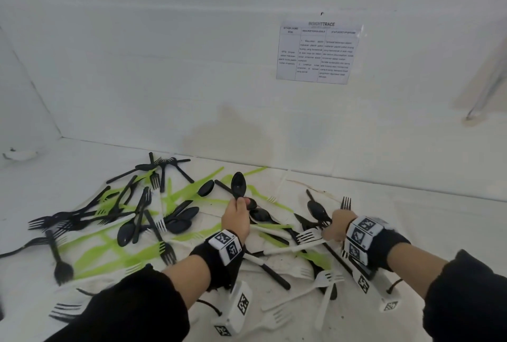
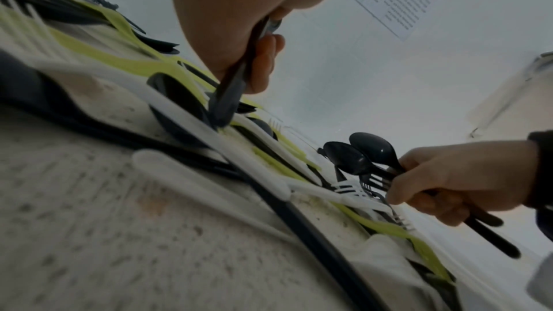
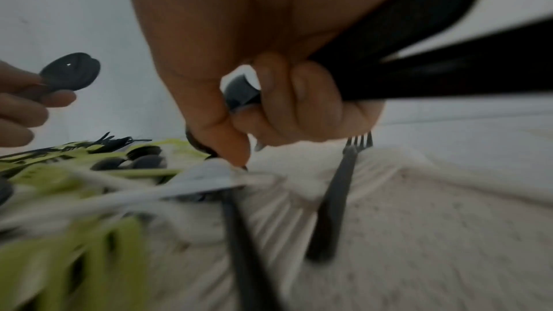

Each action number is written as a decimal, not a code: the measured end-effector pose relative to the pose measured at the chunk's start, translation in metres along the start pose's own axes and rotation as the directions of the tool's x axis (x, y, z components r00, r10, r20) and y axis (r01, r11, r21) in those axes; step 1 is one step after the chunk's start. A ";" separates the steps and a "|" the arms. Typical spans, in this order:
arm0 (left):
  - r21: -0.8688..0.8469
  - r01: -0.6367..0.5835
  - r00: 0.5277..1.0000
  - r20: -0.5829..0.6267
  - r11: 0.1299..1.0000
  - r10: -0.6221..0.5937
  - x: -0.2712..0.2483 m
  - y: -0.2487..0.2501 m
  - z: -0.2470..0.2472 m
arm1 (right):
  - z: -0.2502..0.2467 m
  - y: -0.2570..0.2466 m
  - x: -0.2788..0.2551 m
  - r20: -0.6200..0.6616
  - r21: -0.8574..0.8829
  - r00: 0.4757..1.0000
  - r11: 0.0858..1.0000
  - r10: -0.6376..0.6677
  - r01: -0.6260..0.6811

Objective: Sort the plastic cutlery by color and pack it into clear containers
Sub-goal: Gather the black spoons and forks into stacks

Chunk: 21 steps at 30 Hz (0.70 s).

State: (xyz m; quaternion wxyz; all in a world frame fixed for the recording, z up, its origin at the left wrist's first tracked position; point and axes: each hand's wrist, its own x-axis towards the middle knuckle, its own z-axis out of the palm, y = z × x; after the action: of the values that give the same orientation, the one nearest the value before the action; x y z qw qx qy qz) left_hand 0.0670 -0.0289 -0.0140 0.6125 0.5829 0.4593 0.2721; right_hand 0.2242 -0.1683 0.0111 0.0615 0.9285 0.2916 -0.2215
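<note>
Black, green and white plastic cutlery lies mixed on a white cloth (image 1: 277, 260). My left hand (image 1: 242, 202) grips the handle of a black spoon (image 1: 238, 184) and holds it upright above the pile; the left wrist view shows the fingers (image 2: 263, 63) curled round that handle (image 2: 232, 89). My right hand (image 1: 329, 232) grips a bundle of black cutlery (image 2: 363, 156), spoons and forks, with their handles (image 3: 419, 70) sticking out behind the fist. A white fork (image 1: 308, 236) lies just under the right hand. No clear container is in view.
Black forks and spoons (image 1: 131, 212) and green pieces (image 1: 109, 248) spread to the left, white forks (image 1: 326, 278) near the front. A white wall with a printed sheet (image 1: 315, 52) stands close behind the pile. A loose black fork (image 3: 338, 198) lies right of my right hand.
</note>
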 end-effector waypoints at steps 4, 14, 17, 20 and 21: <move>0.079 0.002 1.000 0.026 0.997 -0.005 -0.011 -0.002 -0.002 | 0.017 0.001 -0.016 -0.043 0.014 0.998 0.999 -0.038 0.038; 0.278 -0.026 1.000 0.015 0.960 0.023 -0.011 0.004 -0.012 | 0.029 0.010 -0.025 -0.149 0.181 0.989 0.983 0.002 0.026; 0.315 -0.046 0.999 0.034 0.948 0.037 -0.012 0.002 -0.010 | 0.026 0.009 -0.022 -0.131 0.152 0.991 0.987 -0.039 0.059; 0.313 -0.058 0.998 0.047 0.948 0.046 -0.012 0.001 -0.006 | 0.020 0.008 -0.020 -0.139 0.169 0.989 0.983 -0.045 0.069; 0.314 -0.061 0.998 0.051 0.948 0.047 -0.011 0.001 -0.005 | 0.017 0.009 -0.020 -0.155 0.183 0.987 0.980 -0.047 0.076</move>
State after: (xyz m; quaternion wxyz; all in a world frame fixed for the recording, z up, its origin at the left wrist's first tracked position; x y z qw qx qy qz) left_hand 0.0578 -0.0363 -0.0101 0.5138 0.6912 0.4675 0.1992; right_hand 0.2080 -0.1900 0.0043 -0.0555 0.9347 0.3018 -0.1795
